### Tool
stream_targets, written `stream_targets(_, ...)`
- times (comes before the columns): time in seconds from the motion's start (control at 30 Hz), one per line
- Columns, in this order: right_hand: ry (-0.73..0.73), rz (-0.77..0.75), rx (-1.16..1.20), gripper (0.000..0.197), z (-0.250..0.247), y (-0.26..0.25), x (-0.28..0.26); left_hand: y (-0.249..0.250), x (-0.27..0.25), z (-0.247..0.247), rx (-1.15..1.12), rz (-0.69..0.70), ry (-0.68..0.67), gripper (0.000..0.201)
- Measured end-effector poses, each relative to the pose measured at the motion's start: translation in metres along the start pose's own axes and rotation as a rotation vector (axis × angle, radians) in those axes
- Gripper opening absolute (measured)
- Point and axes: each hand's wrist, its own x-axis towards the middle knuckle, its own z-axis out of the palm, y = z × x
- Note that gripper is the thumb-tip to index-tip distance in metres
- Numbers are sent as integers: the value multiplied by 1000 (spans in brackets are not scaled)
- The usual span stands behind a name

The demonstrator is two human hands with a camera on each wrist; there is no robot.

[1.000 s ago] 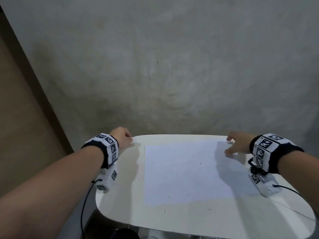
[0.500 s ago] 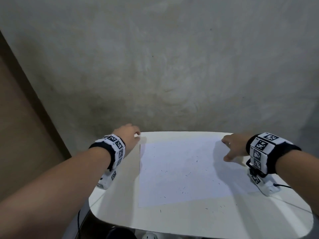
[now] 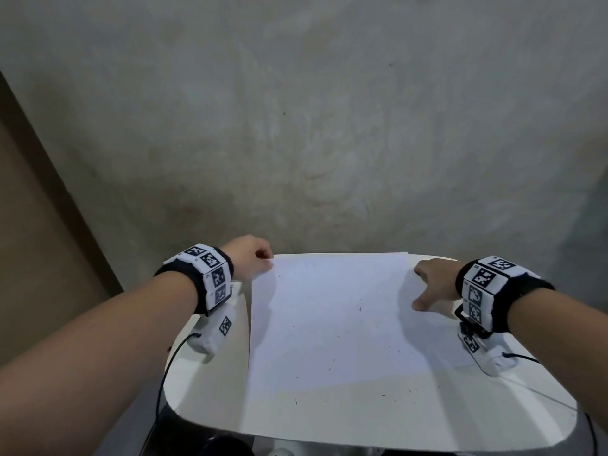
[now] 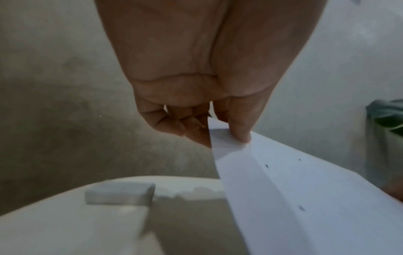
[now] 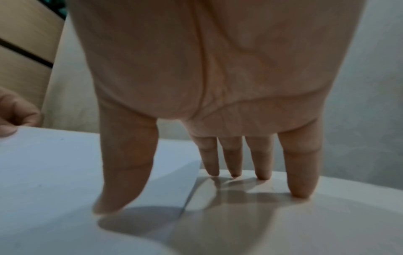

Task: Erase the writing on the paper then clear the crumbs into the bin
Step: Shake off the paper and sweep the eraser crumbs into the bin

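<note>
A white sheet of paper lies on a small white table, dotted with dark eraser crumbs. My left hand pinches the sheet's far left corner between thumb and curled fingers and lifts that edge off the table. My right hand is at the sheet's right edge; its straight fingertips touch the table just past the paper edge and its thumb hovers over the paper. A white eraser rests on the table by the left hand.
Crumbs also lie on the table near its front edge. A grey wall stands close behind the table. In the left wrist view, a dark green-lined bin shows at the far right. Cables hang from both wrist cameras.
My left hand has taken hold of the paper's far left corner and raised it. The right hand has moved in to the paper's right edge. The view has shifted slightly.
</note>
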Motion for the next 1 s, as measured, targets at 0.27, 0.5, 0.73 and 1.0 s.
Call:
stream_targets(0.27, 11, 72, 909, 43, -15, 20, -19, 1, -33, -41, -163, 203, 217, 15)
stream_targets(0.5, 167, -122, 1294, 26, 0, 9, -52, 11, -53, -47, -595, 237, 305, 14)
stream_targets(0.73, 317, -176, 1324, 23, 4, -2, -87, 2, -63, -7, -683, 57, 125, 16)
stream_targets(1.0, 577, -279, 1197, 28, -1, -1, -118, 21, -97, -2, -785, 218, 319, 21)
